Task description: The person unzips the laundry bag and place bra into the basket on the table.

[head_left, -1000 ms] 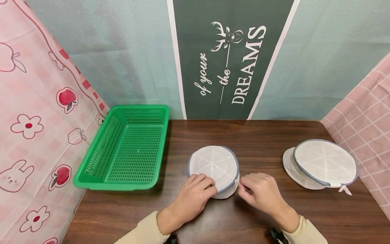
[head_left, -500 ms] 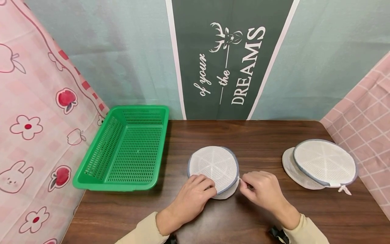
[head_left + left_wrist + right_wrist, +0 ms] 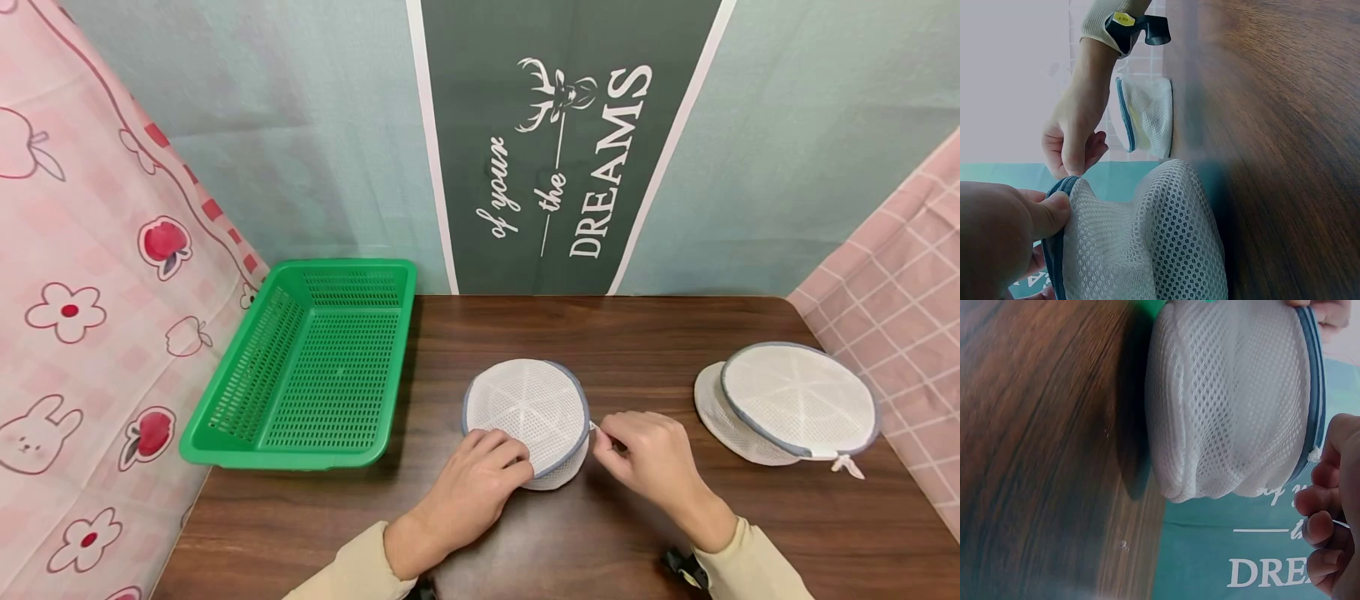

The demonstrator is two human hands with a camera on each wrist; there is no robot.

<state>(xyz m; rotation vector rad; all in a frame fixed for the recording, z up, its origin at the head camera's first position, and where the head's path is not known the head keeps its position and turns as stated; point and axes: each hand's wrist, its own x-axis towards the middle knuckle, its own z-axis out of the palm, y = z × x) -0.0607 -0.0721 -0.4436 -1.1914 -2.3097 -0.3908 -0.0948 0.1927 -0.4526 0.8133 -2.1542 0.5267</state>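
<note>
A round white mesh laundry bag (image 3: 525,408) with a blue-grey zipped rim stands on the table, its lid side facing up. My left hand (image 3: 474,483) grips the rim at its near left, thumb on the zip band and fingers over the top, as the left wrist view also shows. At the rim's right side, my right hand (image 3: 651,461) pinches a small white zip pull (image 3: 592,426) with thumb and forefinger. The right wrist view shows the white slider (image 3: 1315,454) on the blue zip, close to those fingertips. The bag's inside is hidden.
A second white mesh laundry bag (image 3: 802,400) leans on the table at the right, a white cord tied at its rim. The green perforated basket (image 3: 393,400) stands at the left with nothing in it. Patterned cloths (image 3: 337,150) hang behind and at the sides of the wooden table (image 3: 637,333).
My right hand has shifted slightly right and away from me, drawing the white pull out from the rim. The left hand and both bags stay nearly where they were.
</note>
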